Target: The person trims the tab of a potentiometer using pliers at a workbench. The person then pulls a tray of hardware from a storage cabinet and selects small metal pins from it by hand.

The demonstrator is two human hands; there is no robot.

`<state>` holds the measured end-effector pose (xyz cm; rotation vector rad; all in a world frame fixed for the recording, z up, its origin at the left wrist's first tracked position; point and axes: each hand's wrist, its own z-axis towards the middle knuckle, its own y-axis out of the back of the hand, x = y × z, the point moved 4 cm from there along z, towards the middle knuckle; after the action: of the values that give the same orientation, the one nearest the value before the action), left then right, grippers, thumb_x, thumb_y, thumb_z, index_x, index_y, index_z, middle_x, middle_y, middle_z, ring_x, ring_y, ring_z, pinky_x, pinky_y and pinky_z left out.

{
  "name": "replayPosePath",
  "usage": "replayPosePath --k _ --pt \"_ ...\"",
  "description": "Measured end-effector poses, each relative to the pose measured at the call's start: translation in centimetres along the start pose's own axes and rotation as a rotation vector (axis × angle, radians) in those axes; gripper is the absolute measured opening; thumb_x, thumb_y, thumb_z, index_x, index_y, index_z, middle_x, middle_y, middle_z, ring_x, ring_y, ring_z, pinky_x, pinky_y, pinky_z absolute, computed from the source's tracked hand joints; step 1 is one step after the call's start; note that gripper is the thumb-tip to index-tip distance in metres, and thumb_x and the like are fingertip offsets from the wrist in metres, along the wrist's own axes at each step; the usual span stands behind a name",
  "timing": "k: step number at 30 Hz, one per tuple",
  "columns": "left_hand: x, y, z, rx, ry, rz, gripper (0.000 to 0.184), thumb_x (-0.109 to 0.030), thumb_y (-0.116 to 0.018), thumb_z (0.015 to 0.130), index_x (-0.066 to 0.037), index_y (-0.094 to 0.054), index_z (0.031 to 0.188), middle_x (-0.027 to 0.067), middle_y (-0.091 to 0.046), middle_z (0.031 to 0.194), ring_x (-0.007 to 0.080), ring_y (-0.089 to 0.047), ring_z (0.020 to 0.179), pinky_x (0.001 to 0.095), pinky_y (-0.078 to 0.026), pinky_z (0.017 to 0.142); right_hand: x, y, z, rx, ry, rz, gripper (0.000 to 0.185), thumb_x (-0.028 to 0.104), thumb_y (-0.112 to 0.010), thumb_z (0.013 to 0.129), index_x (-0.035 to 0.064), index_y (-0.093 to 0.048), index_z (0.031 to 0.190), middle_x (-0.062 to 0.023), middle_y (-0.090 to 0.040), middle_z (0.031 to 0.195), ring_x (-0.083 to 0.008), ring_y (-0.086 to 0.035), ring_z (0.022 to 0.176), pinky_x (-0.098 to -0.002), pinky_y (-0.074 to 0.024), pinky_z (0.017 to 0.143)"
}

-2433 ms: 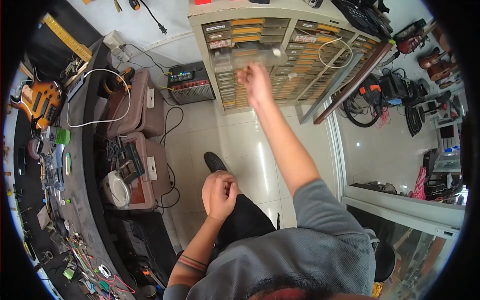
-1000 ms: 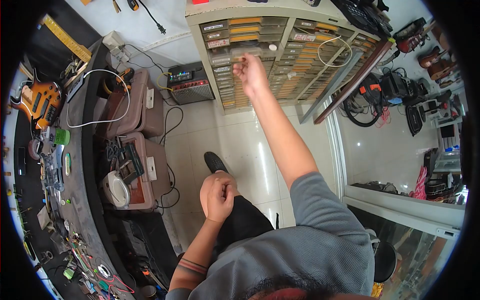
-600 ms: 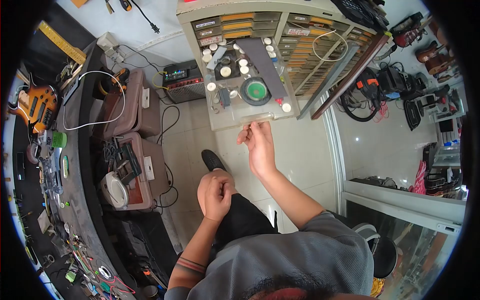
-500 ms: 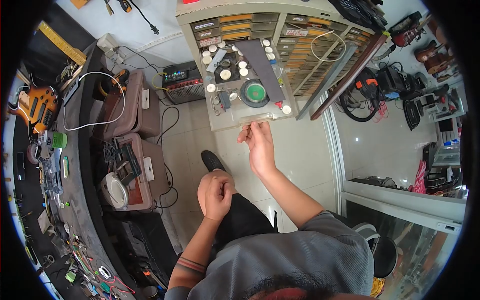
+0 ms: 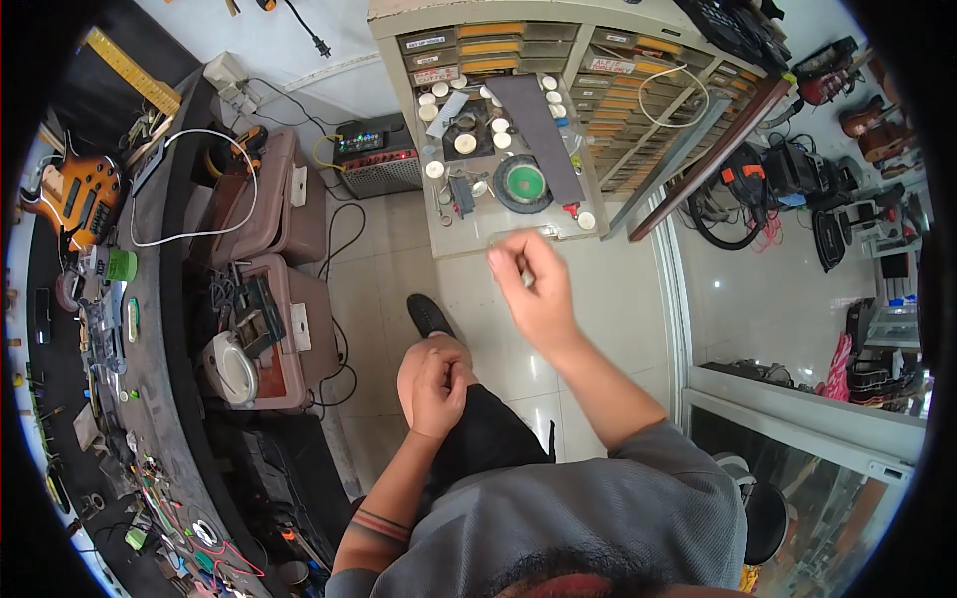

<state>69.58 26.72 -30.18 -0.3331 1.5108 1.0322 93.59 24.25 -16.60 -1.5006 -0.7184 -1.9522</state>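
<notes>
A shallow drawer [image 5: 469, 239] stands pulled out of the beige cabinet [image 5: 478, 18]. In it lie several white round lids, a green-centred black disc [image 5: 524, 183], a long dark grey strip [image 5: 536, 135] and small metal parts. My right hand [image 5: 538, 289] is at the drawer's front edge with its fingers curled; whether it touches the edge or holds anything is hidden. My left hand [image 5: 437, 391] rests on my bent knee, its fingers curled together, and what they may hold cannot be made out.
A cluttered workbench [image 5: 169, 369] runs along the left, with an orange guitar [image 5: 88, 204]. Brown storage bins [image 5: 299, 344] and a small amplifier [image 5: 384, 174] stand beside it. Long bars [image 5: 713, 154] lean against the cabinet's right side, near a glass door [image 5: 797, 404].
The drawer has come out of the cabinet towards me, showing its contents. My right hand has drawn back with it and its fingers have since curled in. My left hand stays on the knee.
</notes>
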Motion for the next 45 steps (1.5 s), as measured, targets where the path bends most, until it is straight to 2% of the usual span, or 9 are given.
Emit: replayPosePath --k 4,10,19,22,26,28,31,37,45 --pt "-0.7 -0.2 0.3 0.026 -0.027 -0.012 0.014 0.009 -0.068 0.104 0.001 -0.069 0.115 0.0007 -0.058 0.099 0.0055 -0.054 0.074 0.0212 -0.046 0.064 4.0 0.3 9.7 0.014 0.505 -0.678 0.014 0.014 -0.081 0.095 0.0034 -0.074 0.1 -0.0107 -0.076 0.096 -0.0284 -0.072 0.081 -0.0448 -0.0588 0.075" --pt "-0.9 0.1 0.7 -0.004 -0.034 -0.031 0.013 0.009 -0.068 0.104 0.001 -0.069 0.113 0.0012 -0.058 0.097 0.0065 -0.053 0.073 0.0233 -0.046 0.063 -0.6 -1.9 15.9 0.346 0.33 -1.217 0.007 0.006 -0.075 0.089 0.0039 -0.08 0.093 -0.0147 -0.081 0.1 -0.0365 -0.078 0.101 -0.0501 -0.0634 0.084" --pt "-1.1 0.3 0.7 -0.015 -0.029 -0.025 0.013 0.009 -0.069 0.102 0.0 -0.069 0.111 0.0018 -0.058 0.095 0.0064 -0.05 0.071 0.0241 -0.043 0.06 0.3 -4.2 16.6 0.561 0.268 -1.409 0.007 0.006 -0.079 0.08 0.0036 -0.082 0.085 -0.0187 -0.082 0.09 -0.037 -0.082 0.09 -0.0489 -0.0651 0.08" --pt "-0.9 0.3 0.7 -0.02 -0.018 -0.043 0.013 0.008 -0.069 0.102 0.0 -0.069 0.111 0.0017 -0.058 0.095 0.0061 -0.05 0.07 0.0243 -0.043 0.06 -0.4 -3.2 17.1 0.472 0.416 -1.34 0.012 0.009 -0.08 0.083 0.0011 -0.081 0.091 -0.0186 -0.082 0.09 -0.0372 -0.081 0.09 -0.0486 -0.0639 0.078" --pt "-1.5 0.8 0.8 -0.022 0.046 -0.031 0.013 0.007 -0.069 0.099 -0.002 -0.069 0.108 0.0115 -0.065 0.094 0.025 -0.064 0.073 0.036 -0.053 0.068 1.5 -0.5 15.4 0.296 0.303 -0.682 0.014 0.011 -0.076 0.098 -0.001 -0.073 0.104 -0.0123 -0.079 0.094 -0.0284 -0.078 0.088 -0.0407 -0.0604 0.081" --pt "-1.6 0.8 0.8 -0.025 0.03 -0.021 0.013 0.007 -0.069 0.099 -0.002 -0.069 0.108 0.0114 -0.065 0.094 0.0249 -0.064 0.073 0.036 -0.053 0.068 2.4 0.2 12.9 0.244 0.074 -0.222 0.014 0.011 -0.073 0.105 -0.0002 -0.068 0.112 -0.0092 -0.075 0.097 -0.0262 -0.073 0.086 -0.0374 -0.0578 0.084" --pt "-1.7 0.9 1.0 -0.025 0.006 -0.013 0.013 0.007 -0.069 0.099 -0.002 -0.07 0.109 0.0111 -0.065 0.094 0.0246 -0.064 0.074 0.036 -0.053 0.068 2.9 0.2 8.6 0.151 0.188 0.157 0.01 0.004 -0.071 0.107 0.001 -0.064 0.114 -0.0076 -0.072 0.105 -0.0232 -0.068 0.092 -0.0347 -0.0552 0.088" --pt "-0.7 0.5 0.4 -0.006 -0.009 -0.025 0.011 0.006 -0.069 0.103 -0.001 -0.07 0.112 0.0044 -0.062 0.097 0.0125 -0.058 0.075 0.0267 -0.051 0.065 5.7 1.3 5.0 0.095 0.689 -0.191 0.021 0.0 -0.076 0.1 0.0058 -0.065 0.115 -0.0105 -0.075 0.112 -0.0298 -0.071 0.098 -0.04 -0.0565 0.09" --pt "-0.7 0.4 0.2 -0.026 -0.049 -0.007 0.01 0.006 -0.069 0.105 0.0 -0.07 0.113 0.002 -0.061 0.097 0.0079 -0.055 0.076 0.0235 -0.049 0.064 7.0 1.4 3.4 0.129 0.75 -0.244 0.025 -0.002 -0.077 0.097 0.0071 -0.063 0.116 -0.0124 -0.076 0.11 -0.0306 -0.072 0.097 -0.0431 -0.0566 0.089"
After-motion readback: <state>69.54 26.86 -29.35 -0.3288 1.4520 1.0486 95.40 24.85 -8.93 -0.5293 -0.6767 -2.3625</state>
